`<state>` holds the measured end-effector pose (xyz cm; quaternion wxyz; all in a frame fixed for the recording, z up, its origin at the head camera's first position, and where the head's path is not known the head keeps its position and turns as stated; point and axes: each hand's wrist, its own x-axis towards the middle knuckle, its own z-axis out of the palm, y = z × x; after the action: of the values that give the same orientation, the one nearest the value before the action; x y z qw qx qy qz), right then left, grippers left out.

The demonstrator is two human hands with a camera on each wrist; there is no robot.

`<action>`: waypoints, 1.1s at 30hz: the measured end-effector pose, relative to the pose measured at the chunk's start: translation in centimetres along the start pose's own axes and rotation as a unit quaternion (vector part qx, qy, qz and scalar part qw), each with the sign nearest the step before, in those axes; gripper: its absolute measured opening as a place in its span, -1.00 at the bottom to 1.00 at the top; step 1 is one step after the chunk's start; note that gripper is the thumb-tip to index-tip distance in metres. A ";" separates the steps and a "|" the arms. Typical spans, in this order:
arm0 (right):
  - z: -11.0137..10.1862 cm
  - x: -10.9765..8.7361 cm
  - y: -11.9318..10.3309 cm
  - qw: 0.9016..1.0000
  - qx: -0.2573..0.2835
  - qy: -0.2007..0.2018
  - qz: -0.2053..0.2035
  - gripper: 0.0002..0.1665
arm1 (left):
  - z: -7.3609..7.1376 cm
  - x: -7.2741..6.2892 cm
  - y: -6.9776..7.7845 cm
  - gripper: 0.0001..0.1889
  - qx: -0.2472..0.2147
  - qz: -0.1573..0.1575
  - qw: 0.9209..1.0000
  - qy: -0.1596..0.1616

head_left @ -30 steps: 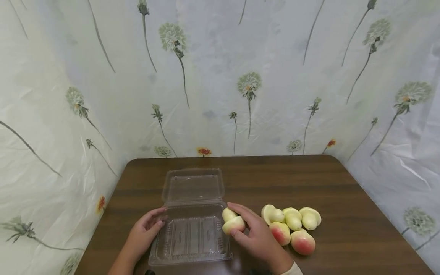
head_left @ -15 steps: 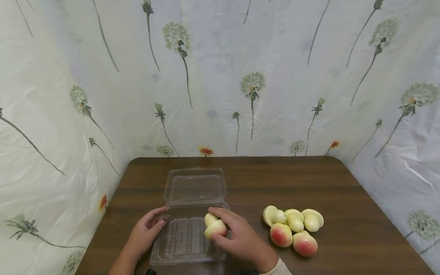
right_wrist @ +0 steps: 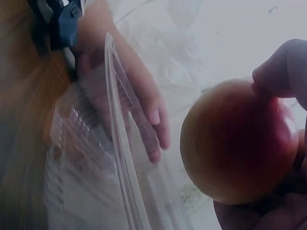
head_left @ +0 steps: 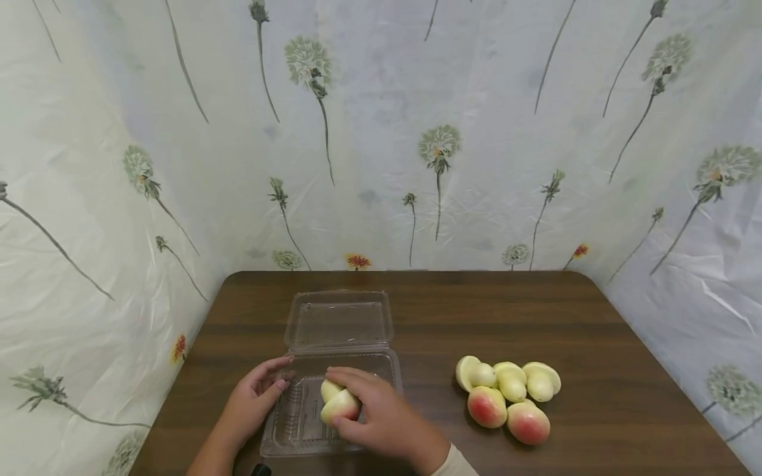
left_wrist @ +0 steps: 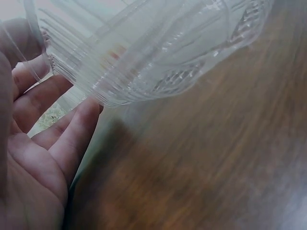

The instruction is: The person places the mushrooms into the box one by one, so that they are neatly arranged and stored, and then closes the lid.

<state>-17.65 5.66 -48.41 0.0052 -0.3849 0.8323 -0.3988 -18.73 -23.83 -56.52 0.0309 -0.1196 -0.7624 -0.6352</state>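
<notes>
My right hand [head_left: 381, 413] grips a mushroom [head_left: 340, 408] with a pale yellow stem and a pink-blushed cap, over the base of a clear plastic clamshell container [head_left: 297, 451]. In the right wrist view the rounded red-and-yellow cap of the mushroom [right_wrist: 230, 143] faces the camera, thumb above and fingers beneath. My left hand [head_left: 253, 396] holds the container's left side, thumb and fingers at its edge. Seen from the left wrist, fingertips meet the ribbed wall of the container [left_wrist: 158, 62].
Several more mushrooms [head_left: 528, 423] lie grouped on the brown wooden table [head_left: 595, 344], right of the container. The container's lid [head_left: 339, 320] lies folded back toward the far edge. A flower-patterned sheet [head_left: 369, 132] hangs behind and at both sides.
My right hand has carried the mushroom leftward, from the container's right edge to over the middle of its base. The left hand has stayed at the container's left side.
</notes>
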 end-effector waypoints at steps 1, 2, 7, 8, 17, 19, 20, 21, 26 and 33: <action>0.1 0.2 -0.1 1.000 0.000 -0.003 -0.001 -0.31 | 0.0 0.0 0.0 -0.58 -0.002 0.000 1.000 0.000; 0.3 0.4 -0.3 1.000 -0.001 -0.005 -0.004 -0.31 | 0.0 0.0 0.0 -0.58 -0.005 0.000 1.000 0.001; 1.0 1.4 -0.8 1.000 -0.007 -0.020 -0.013 -0.31 | 0.0 0.0 0.0 -0.59 -0.004 0.008 1.000 0.003; 1.2 1.6 -0.8 1.000 -0.010 -0.023 -0.016 -0.31 | 0.0 0.0 0.0 -0.59 -0.002 0.007 1.000 0.003; 3.2 2.2 0.0 0.999 -0.036 -0.031 -0.015 -0.29 | 0.0 0.0 0.1 -0.60 0.011 -0.003 1.000 0.003; 3.5 2.2 0.2 0.999 -0.026 -0.031 -0.005 -0.28 | 0.0 0.0 0.1 -0.60 0.014 -0.001 1.000 0.002; 3.7 2.2 0.3 0.999 -0.019 -0.032 0.002 -0.28 | 0.0 0.0 0.0 -0.60 0.013 -0.003 1.000 0.003; 3.8 2.2 0.4 0.999 -0.012 -0.035 0.009 -0.28 | 0.1 0.0 0.0 -0.60 0.015 -0.003 1.000 0.002; 4.3 2.2 0.6 0.997 0.001 -0.059 0.044 -0.28 | 0.2 -0.1 0.0 -0.59 0.014 -0.013 1.000 0.004; 4.8 2.4 0.8 0.996 -0.055 -0.068 0.003 -0.35 | 0.1 -0.1 0.0 -0.59 0.014 -0.014 1.000 0.004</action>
<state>-18.29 1.25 -51.48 0.0417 -0.4088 0.8518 -0.3248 -18.68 -23.78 -56.56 0.0264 -0.1060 -0.7728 -0.6251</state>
